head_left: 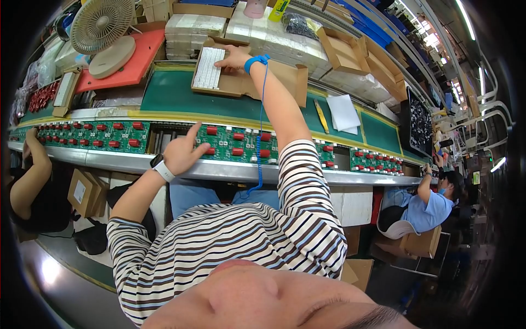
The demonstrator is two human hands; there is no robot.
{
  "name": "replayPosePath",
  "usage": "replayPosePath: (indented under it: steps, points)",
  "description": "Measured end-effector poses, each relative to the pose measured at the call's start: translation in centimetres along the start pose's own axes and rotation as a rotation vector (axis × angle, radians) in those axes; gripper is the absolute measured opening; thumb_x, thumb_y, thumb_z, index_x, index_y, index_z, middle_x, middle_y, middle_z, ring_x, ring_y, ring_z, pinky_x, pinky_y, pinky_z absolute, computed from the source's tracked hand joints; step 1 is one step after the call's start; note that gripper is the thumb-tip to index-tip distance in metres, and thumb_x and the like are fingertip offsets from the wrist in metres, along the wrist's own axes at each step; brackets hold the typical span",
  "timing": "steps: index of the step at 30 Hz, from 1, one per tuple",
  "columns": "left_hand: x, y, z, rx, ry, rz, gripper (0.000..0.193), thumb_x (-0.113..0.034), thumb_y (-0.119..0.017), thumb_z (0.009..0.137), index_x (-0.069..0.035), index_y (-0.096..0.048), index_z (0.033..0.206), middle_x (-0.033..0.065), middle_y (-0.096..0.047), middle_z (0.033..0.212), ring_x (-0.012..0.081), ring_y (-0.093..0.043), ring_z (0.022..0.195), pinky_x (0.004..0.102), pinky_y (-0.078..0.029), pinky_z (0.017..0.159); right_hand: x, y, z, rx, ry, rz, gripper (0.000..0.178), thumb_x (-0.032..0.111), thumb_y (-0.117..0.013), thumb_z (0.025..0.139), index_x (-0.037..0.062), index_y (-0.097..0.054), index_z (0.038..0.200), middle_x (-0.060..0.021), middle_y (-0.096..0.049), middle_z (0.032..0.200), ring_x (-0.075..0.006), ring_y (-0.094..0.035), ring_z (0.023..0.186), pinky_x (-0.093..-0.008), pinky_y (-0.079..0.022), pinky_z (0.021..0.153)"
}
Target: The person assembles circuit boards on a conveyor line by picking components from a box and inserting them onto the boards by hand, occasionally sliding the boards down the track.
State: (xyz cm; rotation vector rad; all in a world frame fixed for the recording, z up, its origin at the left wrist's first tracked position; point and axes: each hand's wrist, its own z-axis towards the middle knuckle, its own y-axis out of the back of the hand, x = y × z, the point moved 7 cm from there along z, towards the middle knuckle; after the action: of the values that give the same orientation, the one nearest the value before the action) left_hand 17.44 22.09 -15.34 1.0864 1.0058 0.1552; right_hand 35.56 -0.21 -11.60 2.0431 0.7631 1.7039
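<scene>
My left hand (182,156) is at the near edge of the line, index finger and thumb spread apart. Its fingers lie over the left end of a green circuit board (223,143) fitted with red block-shaped components. Stretched forward, my right hand (235,58) reaches into a shallow cardboard box (236,86), its fingertips at the rows of small white parts (207,68). Those fingers look apart, with nothing visible between them. A blue wrist strap (256,63) with a coiled cord (259,159) is on my right wrist.
More populated boards (98,135) run along the metal-edged rail (126,159). Yellow tweezers (321,116) and white sheets (344,114) lie on the green surface. A fan (103,24) stands back left; a black tray (419,120) is right. Co-workers sit on both sides.
</scene>
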Motion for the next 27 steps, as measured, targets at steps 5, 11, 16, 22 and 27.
replayPosePath:
  steps: [5,11,16,22,27]
  points:
    - [-2.0,-1.0,1.1,0.057,-0.099,-0.007,0.067,-0.043,-0.052,0.084,-0.004,-0.029,0.133,0.0178,-0.059,0.064,0.0345,-0.059,0.058,0.0425,-0.045,0.052,0.3,-0.5,0.5,0.098,-0.019,0.048,0.081,0.016,-0.074,0.071,0.0021,-0.027,0.134,-0.0156,-0.063,0.090,-0.0187,-0.063,0.067,-0.0290,-0.051,0.056]
    - [-2.8,-0.8,2.7,0.173,-0.041,0.101,0.063,-0.038,-0.055,0.083,-0.007,-0.031,0.133,0.0139,-0.062,0.071,0.0322,-0.060,0.065,0.0402,-0.046,0.059,-1.0,-0.3,1.2,0.119,-0.049,0.206,0.069,0.003,-0.069,0.073,0.0005,-0.030,0.130,-0.0148,-0.062,0.090,-0.0199,-0.064,0.069,-0.0303,-0.054,0.059]
    - [-1.7,0.9,5.0,-0.109,-0.125,0.057,0.058,-0.049,-0.051,0.082,-0.005,-0.048,0.120,0.0161,-0.063,0.079,0.0303,-0.062,0.073,0.0392,-0.048,0.062,-1.5,0.0,0.9,0.064,-0.134,0.241,0.075,-0.004,-0.067,0.071,0.0016,-0.024,0.132,-0.0161,-0.061,0.087,-0.0227,-0.064,0.069,-0.0315,-0.054,0.058]
    - [-1.2,0.6,8.1,-0.061,-0.095,-0.554,0.043,-0.026,-0.055,0.087,-0.003,-0.046,0.122,0.0147,-0.058,0.103,0.0210,-0.058,0.092,0.0306,-0.047,0.076,0.0,2.3,-1.3,-0.053,-0.001,0.214,0.077,-0.006,-0.066,0.067,0.0012,-0.022,0.131,-0.0175,-0.060,0.083,-0.0239,-0.063,0.068,-0.0336,-0.054,0.058]
    - [-1.1,-0.3,10.5,-0.032,0.265,-1.483,0.047,-0.036,-0.039,0.094,-0.007,-0.034,0.131,0.0105,-0.046,0.125,0.0234,-0.045,0.114,0.0368,-0.037,0.093,4.0,-1.5,-9.0,0.040,0.166,0.288,0.075,-0.001,-0.067,0.067,0.0049,-0.026,0.129,-0.0146,-0.061,0.081,-0.0213,-0.063,0.069,-0.0319,-0.052,0.059]
